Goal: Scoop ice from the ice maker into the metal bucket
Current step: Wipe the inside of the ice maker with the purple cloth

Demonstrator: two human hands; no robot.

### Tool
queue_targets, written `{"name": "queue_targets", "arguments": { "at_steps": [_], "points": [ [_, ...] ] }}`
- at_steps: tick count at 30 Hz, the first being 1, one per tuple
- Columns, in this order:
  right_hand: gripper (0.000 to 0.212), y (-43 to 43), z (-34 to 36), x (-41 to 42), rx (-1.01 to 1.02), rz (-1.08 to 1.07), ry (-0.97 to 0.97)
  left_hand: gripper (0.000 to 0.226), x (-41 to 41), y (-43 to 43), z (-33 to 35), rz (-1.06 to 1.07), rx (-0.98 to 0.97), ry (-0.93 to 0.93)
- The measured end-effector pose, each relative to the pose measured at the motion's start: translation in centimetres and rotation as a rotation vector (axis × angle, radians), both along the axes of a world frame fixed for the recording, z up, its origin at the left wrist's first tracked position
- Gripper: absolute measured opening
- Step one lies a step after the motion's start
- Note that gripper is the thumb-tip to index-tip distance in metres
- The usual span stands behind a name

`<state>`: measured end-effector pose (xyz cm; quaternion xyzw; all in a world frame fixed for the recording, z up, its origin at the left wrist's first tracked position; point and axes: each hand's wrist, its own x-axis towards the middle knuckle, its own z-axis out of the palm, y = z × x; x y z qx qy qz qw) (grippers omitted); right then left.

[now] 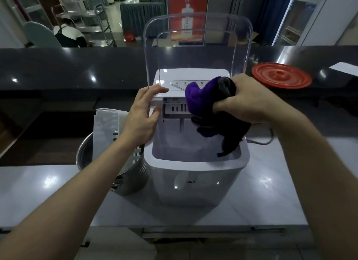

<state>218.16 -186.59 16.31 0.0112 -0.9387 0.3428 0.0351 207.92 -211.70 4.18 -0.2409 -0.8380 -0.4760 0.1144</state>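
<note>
A white ice maker (195,180) stands on the counter with its clear lid (197,45) raised upright. My left hand (143,114) rests with relaxed fingers on the lid's left edge, by the machine's opening. My right hand (249,99) grips a bunched purple and black cloth (209,108) that hangs down into the ice compartment. The metal bucket (87,155) stands just left of the machine, with a white slotted plastic basket (106,128) leaning in it. I see no ice in the compartment.
A red round lid (281,77) lies on the dark raised counter behind, to the right. A grey cable (265,141) runs from the machine's right side. The pale counter (38,192) stretches to both sides. A white paper (344,68) lies at far right.
</note>
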Motion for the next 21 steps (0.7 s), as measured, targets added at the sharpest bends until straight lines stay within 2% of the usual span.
{"name": "queue_targets", "arguments": {
  "at_steps": [3,6,9,14,18,21],
  "points": [
    [0.027,0.8,-2.2,-0.5,-0.182,-0.013,0.047,0.051,-0.2,-0.2,-0.2,-0.008,0.004,0.002],
    [0.046,1.6,-3.9,-0.2,-0.475,-0.064,0.107,0.050,-0.4,-0.2,-0.3,-0.017,0.005,0.004],
    [0.042,1.7,-5.0,0.2,-0.773,-0.126,0.163,0.048,-0.3,-0.2,-0.2,-0.011,-0.009,0.002],
    [0.023,2.6,-4.6,3.0,-1.078,-0.262,0.280,0.035,0.0,0.0,0.4,0.005,-0.042,0.015],
    [0.028,4.2,-4.7,5.2,-1.483,-0.173,0.306,0.034,-0.3,0.0,0.3,0.017,-0.065,0.042],
    [0.025,4.0,-5.7,5.1,-1.618,-0.182,0.300,0.033,-0.3,0.2,0.1,0.050,-0.086,0.056]
  ]
}}
